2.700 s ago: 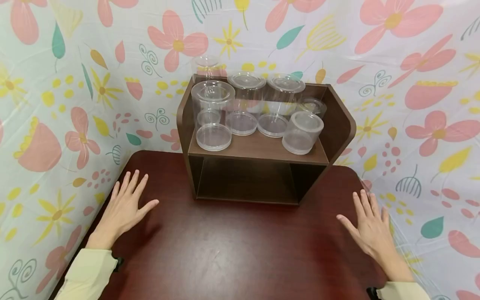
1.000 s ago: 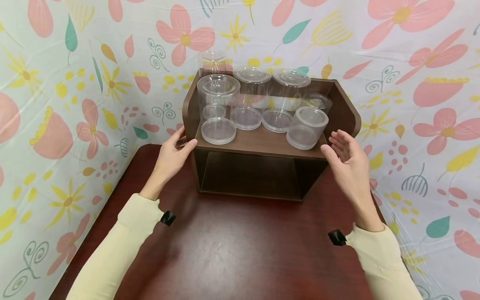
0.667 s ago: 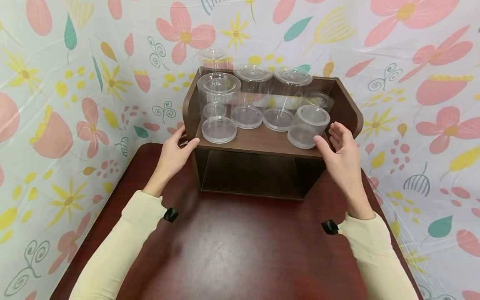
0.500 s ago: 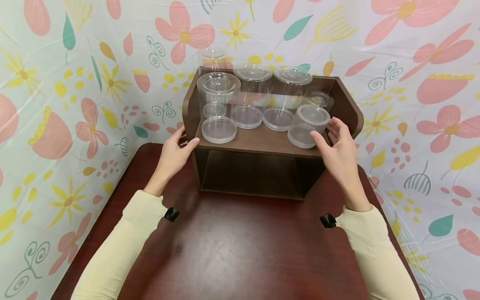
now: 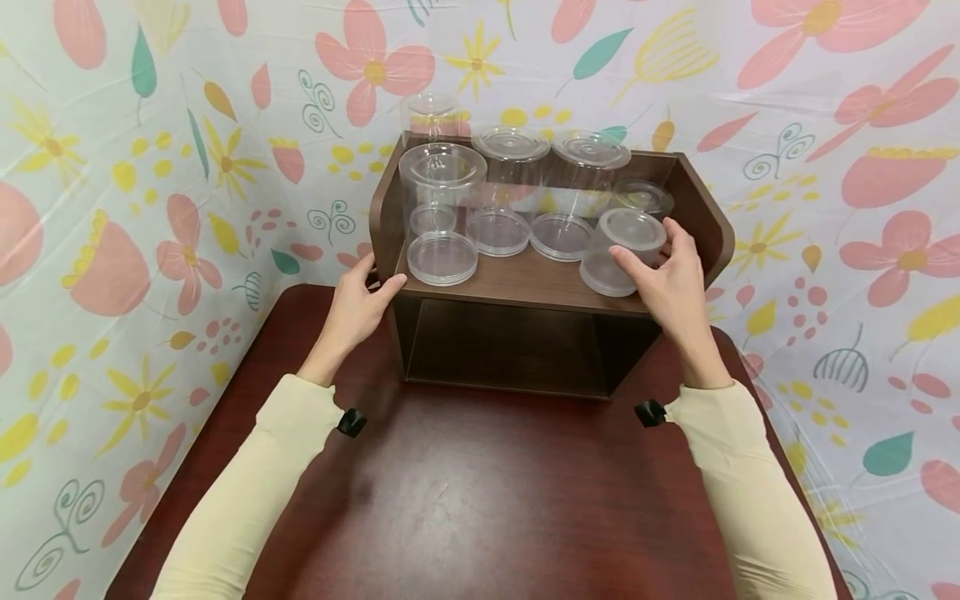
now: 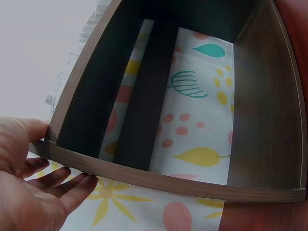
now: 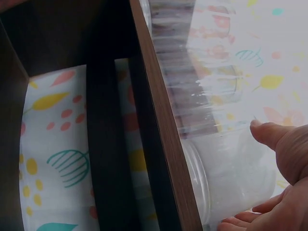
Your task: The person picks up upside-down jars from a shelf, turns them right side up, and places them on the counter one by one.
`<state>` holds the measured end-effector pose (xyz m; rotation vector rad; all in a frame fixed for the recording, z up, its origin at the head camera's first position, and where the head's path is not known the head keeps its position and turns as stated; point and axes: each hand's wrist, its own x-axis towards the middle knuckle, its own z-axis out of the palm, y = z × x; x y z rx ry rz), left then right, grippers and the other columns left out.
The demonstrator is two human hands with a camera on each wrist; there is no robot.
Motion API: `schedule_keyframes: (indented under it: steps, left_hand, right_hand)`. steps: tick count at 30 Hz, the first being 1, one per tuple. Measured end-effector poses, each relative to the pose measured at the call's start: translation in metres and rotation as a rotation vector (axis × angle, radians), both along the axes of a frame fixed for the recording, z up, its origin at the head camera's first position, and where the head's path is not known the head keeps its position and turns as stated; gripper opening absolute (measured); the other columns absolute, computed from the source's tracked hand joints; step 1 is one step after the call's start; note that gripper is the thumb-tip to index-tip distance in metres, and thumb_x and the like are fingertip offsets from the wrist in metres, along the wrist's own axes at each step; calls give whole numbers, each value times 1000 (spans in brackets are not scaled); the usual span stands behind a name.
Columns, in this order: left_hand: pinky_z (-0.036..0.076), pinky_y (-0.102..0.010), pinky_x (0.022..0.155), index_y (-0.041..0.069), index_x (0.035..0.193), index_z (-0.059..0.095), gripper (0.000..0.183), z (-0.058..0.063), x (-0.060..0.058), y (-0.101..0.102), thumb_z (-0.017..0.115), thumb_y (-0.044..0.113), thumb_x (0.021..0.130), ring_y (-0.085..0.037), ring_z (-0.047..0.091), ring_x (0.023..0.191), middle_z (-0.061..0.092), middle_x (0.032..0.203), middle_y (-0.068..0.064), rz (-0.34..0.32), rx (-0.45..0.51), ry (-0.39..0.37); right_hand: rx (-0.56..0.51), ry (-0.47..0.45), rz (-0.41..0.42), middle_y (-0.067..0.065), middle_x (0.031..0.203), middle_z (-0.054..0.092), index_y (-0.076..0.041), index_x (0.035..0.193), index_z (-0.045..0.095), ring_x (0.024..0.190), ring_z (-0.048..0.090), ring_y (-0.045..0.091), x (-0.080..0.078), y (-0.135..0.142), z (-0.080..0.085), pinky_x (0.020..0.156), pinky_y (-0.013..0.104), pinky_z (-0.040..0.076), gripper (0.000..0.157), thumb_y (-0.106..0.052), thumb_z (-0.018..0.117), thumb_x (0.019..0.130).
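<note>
A dark brown two-tier desk shelf [image 5: 517, 287] stands on the table, several clear plastic jars on its upper board. My left hand [image 5: 351, 307] holds the shelf's left side, thumb at the front edge of the upper board. In the left wrist view, the fingers [image 6: 60, 180] lie along the outside of the side panel [image 6: 144, 174]. At the board's right end, my right hand [image 5: 678, 287] is curled round a short frosted jar [image 5: 611, 267], thumb in front and fingers on its right side. The right wrist view shows this jar [image 7: 236, 178] upright on the board, between thumb and fingers.
Taller clear jars [image 5: 442, 204] stand left and middle; a short clear jar [image 5: 641, 200] is behind the frosted one. The lower compartment [image 5: 502, 346] is open at the front. Flowered cloth [image 5: 240, 125] hangs around the dark red table [image 5: 450, 492].
Both hands have come from the table's sides to the shelf. The left hand has settled on its left side; the right hand has moved left and up round the frosted jar.
</note>
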<state>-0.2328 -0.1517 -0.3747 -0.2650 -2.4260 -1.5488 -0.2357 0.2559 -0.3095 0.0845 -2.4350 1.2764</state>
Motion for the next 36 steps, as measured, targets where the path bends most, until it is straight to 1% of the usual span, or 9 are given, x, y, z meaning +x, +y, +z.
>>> schedule_keyframes:
  steps: [7,9,15,18,22,26,30,33,36]
  left_hand:
    - [49,-50,107,3,144,55,46,0,-1,1,67,20,102,-35,56,130,62,133,-22,-13,5,4]
    - [50,-49,107,4,145,55,47,0,-1,1,67,20,102,-35,57,130,62,133,-23,-16,4,-1]
    - [49,-50,108,3,146,53,49,1,-1,1,67,19,103,-35,56,131,61,135,-24,-25,6,-17]
    - [48,-50,108,3,147,52,49,1,-1,0,67,19,103,-36,55,131,61,135,-23,-28,12,-16]
    - [48,-51,108,2,146,52,49,1,-1,0,67,19,102,-36,55,131,61,135,-23,-28,25,-13]
    - [48,-51,108,1,146,52,49,0,-1,1,67,19,102,-36,55,131,61,135,-23,-28,34,-12]
    - [47,-51,109,1,147,51,51,0,-1,1,67,19,102,-36,55,132,61,136,-23,-30,41,-11]
    - [47,-51,109,1,148,50,52,0,-1,1,67,19,102,-36,54,132,60,136,-23,-28,40,-9]
    - [48,-51,108,1,148,50,52,-1,-1,1,67,19,102,-36,55,131,60,136,-24,-24,35,-8]
  right_hand:
    - [50,21,-29,26,152,42,1,159,32,128,48,37,-9,-2,1,106,51,40,98,-43,82,87]
    - [56,30,-33,26,150,44,2,158,34,126,47,37,-11,-2,1,106,51,39,97,-42,83,86]
    - [57,31,-39,25,146,46,1,158,35,118,46,34,-13,-3,1,101,49,39,97,-43,82,86]
    - [58,27,-37,25,147,45,1,158,35,120,46,35,-14,-3,0,102,50,38,96,-43,82,87]
    - [62,21,-34,26,151,44,2,157,35,131,45,38,-15,-3,1,109,52,37,96,-44,81,87]
    - [61,11,-37,26,153,43,2,157,36,138,43,39,-15,-2,2,114,52,35,94,-43,81,87]
    - [56,11,-43,25,151,47,2,155,38,134,46,36,-14,-1,3,112,50,37,92,-43,81,87]
    - [54,15,-46,24,145,53,2,154,41,127,51,34,-13,-2,3,106,48,40,93,-46,81,86]
    - [50,20,-51,23,142,56,2,153,42,123,53,33,-12,-2,2,103,48,42,93,-47,82,85]
